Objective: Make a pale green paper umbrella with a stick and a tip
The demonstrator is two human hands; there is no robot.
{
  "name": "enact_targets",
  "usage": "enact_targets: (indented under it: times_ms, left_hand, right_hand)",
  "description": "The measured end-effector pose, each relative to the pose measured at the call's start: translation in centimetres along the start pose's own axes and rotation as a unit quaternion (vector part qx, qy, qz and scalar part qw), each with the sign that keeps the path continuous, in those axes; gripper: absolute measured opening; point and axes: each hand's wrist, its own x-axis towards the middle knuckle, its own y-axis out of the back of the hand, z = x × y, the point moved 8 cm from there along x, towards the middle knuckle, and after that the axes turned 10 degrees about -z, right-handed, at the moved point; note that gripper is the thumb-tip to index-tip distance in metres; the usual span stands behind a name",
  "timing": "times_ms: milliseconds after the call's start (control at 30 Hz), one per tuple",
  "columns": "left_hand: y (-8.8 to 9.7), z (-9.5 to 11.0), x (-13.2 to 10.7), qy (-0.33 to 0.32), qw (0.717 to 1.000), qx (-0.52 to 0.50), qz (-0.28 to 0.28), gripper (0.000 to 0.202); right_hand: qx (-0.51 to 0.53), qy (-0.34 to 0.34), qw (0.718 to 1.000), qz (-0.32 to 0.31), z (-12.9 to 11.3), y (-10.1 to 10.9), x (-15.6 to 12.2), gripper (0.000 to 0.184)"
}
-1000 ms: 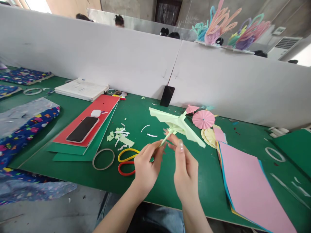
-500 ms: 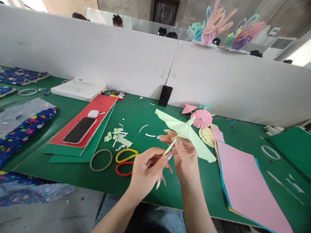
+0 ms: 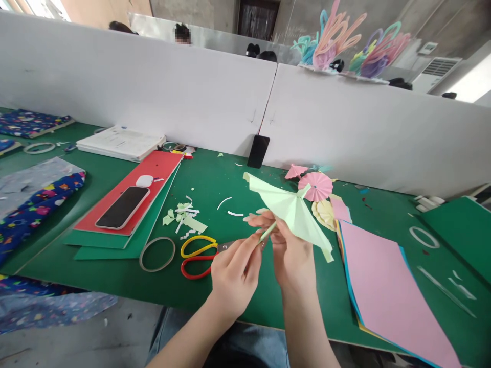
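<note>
A pale green paper umbrella (image 3: 293, 207) is held tilted over the table, its folded canopy partly spread and its tip pointing up and to the right. My left hand (image 3: 236, 276) is closed, pinching the thin rolled-paper stick (image 3: 268, 232) near its lower end. Under the canopy, my right hand (image 3: 294, 258) grips the umbrella close to where stick and paper meet; some of its fingers are hidden. Scissors (image 3: 223, 247) with one yellow and one red handle lie just left of my left hand. Pale green and white paper scraps (image 3: 195, 223) are scattered beyond them.
Pink paper umbrellas (image 3: 315, 186) and a yellow pleated paper piece (image 3: 324, 213) lie behind the canopy. Coloured paper sheets (image 3: 378, 281) are stacked at right. Leftward are a tape roll (image 3: 141, 260), a phone (image 3: 123, 207) on a red folder (image 3: 161, 166), and another phone (image 3: 258, 151) against the white partition (image 3: 172, 92).
The canopy has turned and its right side has dropped, showing more pleats. My left hand's fingers have drawn together around the stick, and my right hand has curled closer under the canopy.
</note>
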Motion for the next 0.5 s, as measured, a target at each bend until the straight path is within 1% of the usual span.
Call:
enact_targets:
  times_ms: [100,233,300,333,367,400,433,467,500]
  left_hand:
    - [0.0,0.1,0.0,-0.003,1.0,0.004,0.005,0.024]
    - [-0.1,-0.1,-0.1,0.008,1.0,-0.01,0.0,0.021]
    - [-0.2,-0.6,-0.2,0.031,0.999,-0.041,-0.014,0.018]
    - [-0.4,-1.0,-0.2,0.053,0.996,-0.067,-0.033,0.015]
    - [-0.9,-1.5,-0.2,0.083,0.989,-0.107,-0.065,0.011]
    - [-1.5,-2.0,-0.3,0.119,0.975,-0.157,-0.108,0.011]
    - [-2.3,-2.4,-0.5,0.157,0.952,-0.213,-0.151,0.015]
    - [-3.0,-2.7,-0.8,0.194,0.924,-0.27,-0.188,0.02]
    - [-3.5,-2.9,-1.2,0.229,0.894,-0.323,-0.211,0.025]
  right_hand:
    - [0.089,-0.059,0.994,-0.007,0.0,-0.8,0.2,0.044]
    - [0.205,-0.104,0.973,0.003,-0.3,-1.2,0.1,0.039]
    - [0.252,-0.133,0.958,0.021,0.2,-1.0,-0.2,0.034]
    - [0.272,-0.149,0.95,0.029,0.6,-0.9,-0.3,0.031]
    - [0.29,-0.163,0.942,0.037,1.0,-0.8,-0.4,0.029]
    - [0.304,-0.172,0.936,0.044,1.3,-0.7,-0.5,0.027]
    - [0.313,-0.177,0.932,0.05,1.5,-0.6,-0.6,0.024]
    - [0.319,-0.179,0.929,0.052,1.5,-0.6,-0.6,0.021]
    - [0.322,-0.179,0.928,0.05,1.5,-0.7,-0.7,0.018]
